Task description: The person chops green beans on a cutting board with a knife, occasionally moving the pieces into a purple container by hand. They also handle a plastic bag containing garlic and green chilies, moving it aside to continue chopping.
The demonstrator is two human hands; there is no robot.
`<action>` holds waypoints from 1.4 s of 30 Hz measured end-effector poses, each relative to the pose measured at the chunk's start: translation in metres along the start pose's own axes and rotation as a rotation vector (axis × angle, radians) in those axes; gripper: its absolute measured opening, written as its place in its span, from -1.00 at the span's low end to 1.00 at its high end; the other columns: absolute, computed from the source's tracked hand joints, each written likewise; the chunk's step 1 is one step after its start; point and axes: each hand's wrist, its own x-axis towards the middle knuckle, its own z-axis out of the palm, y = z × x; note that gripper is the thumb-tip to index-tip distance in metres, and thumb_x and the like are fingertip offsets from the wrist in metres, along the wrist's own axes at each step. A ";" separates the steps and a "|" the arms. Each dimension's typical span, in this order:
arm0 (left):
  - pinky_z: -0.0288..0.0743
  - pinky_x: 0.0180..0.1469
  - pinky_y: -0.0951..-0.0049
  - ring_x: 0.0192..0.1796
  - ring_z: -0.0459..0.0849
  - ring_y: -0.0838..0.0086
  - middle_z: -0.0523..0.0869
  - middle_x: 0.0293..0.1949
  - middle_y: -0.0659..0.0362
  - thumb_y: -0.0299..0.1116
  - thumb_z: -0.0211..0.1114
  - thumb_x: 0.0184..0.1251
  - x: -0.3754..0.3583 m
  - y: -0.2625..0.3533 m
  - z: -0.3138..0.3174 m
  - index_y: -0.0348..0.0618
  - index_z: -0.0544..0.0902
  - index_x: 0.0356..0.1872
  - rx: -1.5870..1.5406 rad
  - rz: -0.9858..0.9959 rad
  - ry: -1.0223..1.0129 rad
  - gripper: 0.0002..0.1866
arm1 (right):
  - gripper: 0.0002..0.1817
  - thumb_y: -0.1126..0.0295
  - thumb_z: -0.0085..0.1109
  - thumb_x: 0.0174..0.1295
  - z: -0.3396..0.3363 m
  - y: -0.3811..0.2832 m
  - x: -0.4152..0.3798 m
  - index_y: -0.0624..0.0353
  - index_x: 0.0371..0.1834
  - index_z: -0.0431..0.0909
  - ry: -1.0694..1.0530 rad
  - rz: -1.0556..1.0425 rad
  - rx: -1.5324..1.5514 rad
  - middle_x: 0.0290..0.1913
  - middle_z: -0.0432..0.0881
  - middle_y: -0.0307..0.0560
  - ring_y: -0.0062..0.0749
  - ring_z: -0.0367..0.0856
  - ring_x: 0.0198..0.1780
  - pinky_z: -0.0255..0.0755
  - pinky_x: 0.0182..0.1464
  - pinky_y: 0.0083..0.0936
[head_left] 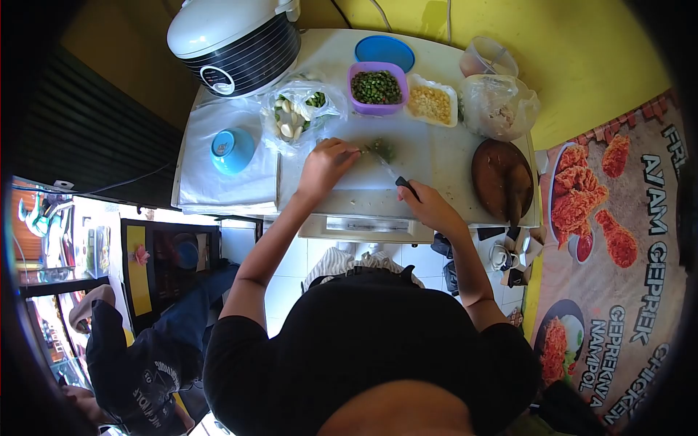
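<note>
White tabletop [436,156] carried the work. The left hand [325,166] pinned a small bunch of green vegetables [381,150] at the middle of the surface, its fingers curled down onto the stems. The right hand [430,207] had its fingers closed round the dark handle of a knife [398,178], the blade angled toward the bunch. Judged step: slicing the greens into short pieces, partly done. The next cut would call for the left fingers to stay clear of the edge while the bunch is fed forward.

Count on the far side: one purple tub [376,89] of chopped greens, one white tray [432,104] of yellow bits, one blue lid [384,52], one clear cup [488,57], two plastic bags, one to the left [299,110] and one to the right [500,106]. One blue bowl [233,150] lay far left, one rice cooker [234,45] beyond it, one brown round board [502,179] at right. Another person [145,363] sat below, near left.
</note>
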 end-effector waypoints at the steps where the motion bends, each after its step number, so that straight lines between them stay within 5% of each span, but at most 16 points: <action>1: 0.55 -0.18 0.37 -0.26 0.68 0.27 0.71 -0.31 0.11 -0.41 0.39 0.12 -0.001 -0.002 0.004 -0.16 0.75 -0.29 0.030 0.049 -0.024 -0.87 | -0.60 0.10 -0.10 0.42 0.000 0.001 -0.001 0.26 -0.30 0.50 -0.008 -0.010 0.007 -0.51 0.52 0.03 -0.23 0.49 -0.45 0.36 -0.28 -0.36; 14: 0.56 -0.12 0.44 -0.21 0.70 0.33 0.71 -0.20 0.07 -0.35 0.43 0.13 -0.007 0.009 -0.002 -0.12 0.76 -0.21 -0.073 -0.146 -0.066 -0.79 | -0.65 0.16 -0.09 0.42 0.000 0.000 -0.004 0.26 -0.31 0.48 -0.025 -0.032 0.010 -0.54 0.49 -0.01 -0.28 0.47 -0.48 0.34 -0.31 -0.36; 17: 0.52 -0.18 0.34 -0.25 0.66 0.22 0.68 -0.27 0.05 -0.25 0.42 0.13 -0.006 0.010 0.004 -0.12 0.76 -0.26 -0.058 -0.116 -0.044 -0.79 | -0.65 0.15 -0.09 0.42 -0.001 -0.008 -0.007 0.25 -0.31 0.48 -0.033 0.019 0.041 -0.54 0.48 -0.01 -0.27 0.46 -0.49 0.34 -0.31 -0.36; 26: 0.48 -0.27 0.36 -0.32 0.66 0.33 0.67 -0.36 0.19 -0.26 0.44 0.06 -0.006 0.007 0.021 -0.10 0.78 -0.35 0.144 0.025 0.080 -0.83 | -0.62 0.13 -0.12 0.44 0.001 -0.007 -0.008 0.25 -0.28 0.47 -0.004 0.030 0.084 -0.55 0.46 0.00 -0.28 0.43 -0.49 0.33 -0.30 -0.36; 42: 0.50 -0.36 0.43 -0.49 0.64 0.42 0.66 -0.51 0.17 -0.33 0.43 0.05 -0.006 0.007 0.025 -0.19 0.76 -0.43 -0.025 -0.130 0.093 -0.85 | -0.63 0.13 -0.14 0.45 0.005 -0.004 -0.005 0.24 -0.28 0.44 -0.032 -0.017 0.036 -0.58 0.42 -0.02 -0.28 0.40 -0.52 0.31 -0.34 -0.36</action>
